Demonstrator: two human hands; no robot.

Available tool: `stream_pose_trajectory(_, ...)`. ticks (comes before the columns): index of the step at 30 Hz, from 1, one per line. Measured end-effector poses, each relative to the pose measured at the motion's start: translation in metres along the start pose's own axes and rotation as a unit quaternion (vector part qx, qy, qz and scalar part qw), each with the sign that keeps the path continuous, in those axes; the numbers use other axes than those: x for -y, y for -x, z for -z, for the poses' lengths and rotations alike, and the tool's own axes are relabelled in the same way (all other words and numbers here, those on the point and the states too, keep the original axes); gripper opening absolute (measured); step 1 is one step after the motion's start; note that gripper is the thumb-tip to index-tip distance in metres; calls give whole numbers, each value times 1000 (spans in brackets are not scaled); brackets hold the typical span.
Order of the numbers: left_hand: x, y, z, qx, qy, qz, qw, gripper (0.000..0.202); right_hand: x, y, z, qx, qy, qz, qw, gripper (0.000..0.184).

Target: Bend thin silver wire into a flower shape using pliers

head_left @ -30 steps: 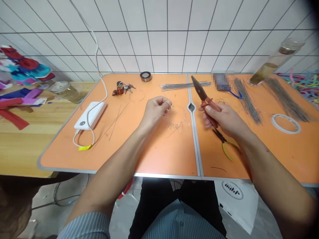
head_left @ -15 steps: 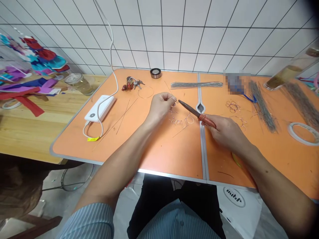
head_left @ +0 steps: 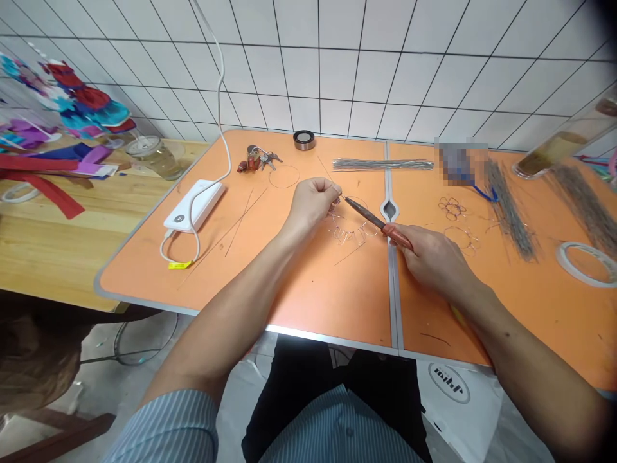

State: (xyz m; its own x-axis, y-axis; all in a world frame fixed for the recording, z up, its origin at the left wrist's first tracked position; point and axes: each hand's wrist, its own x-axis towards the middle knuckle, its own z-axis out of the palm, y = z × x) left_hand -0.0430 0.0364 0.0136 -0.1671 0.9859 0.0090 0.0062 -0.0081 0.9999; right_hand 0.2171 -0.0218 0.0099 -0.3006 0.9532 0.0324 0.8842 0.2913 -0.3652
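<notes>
Left fingers (head_left: 332,190) pinch looped wire (head_left: 344,234), right fingers (head_left: 418,236) grip pliers (head_left: 367,215)

We can't tell whether the red-handled pliers (head_left: 378,222) grip the looped wire (head_left: 344,236) at the left hand (head_left: 313,202): too small! Pixels smother a dark item (head_left: 457,166), the right forearm (head_left: 515,341) covers most of something yellow (head_left: 457,315), and the right edge clips the clear tube (head_left: 552,153).

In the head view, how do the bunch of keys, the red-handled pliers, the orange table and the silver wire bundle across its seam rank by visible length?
Largest to smallest, by visible length:
1. orange table
2. silver wire bundle
3. red-handled pliers, partly hidden by the right hand; full length unsure
4. bunch of keys
</notes>
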Motion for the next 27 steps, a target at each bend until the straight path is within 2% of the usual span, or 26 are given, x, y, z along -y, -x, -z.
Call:
stream_pose_trajectory(12,-4,3,1,22,25,52,998,24,-1,-1,-2,-12,0,22,1000,43)
stream_pose_trajectory(27,-2,2,1,30,20,58,998,29,-2,-1,-1,11,-21,19,1000,45)
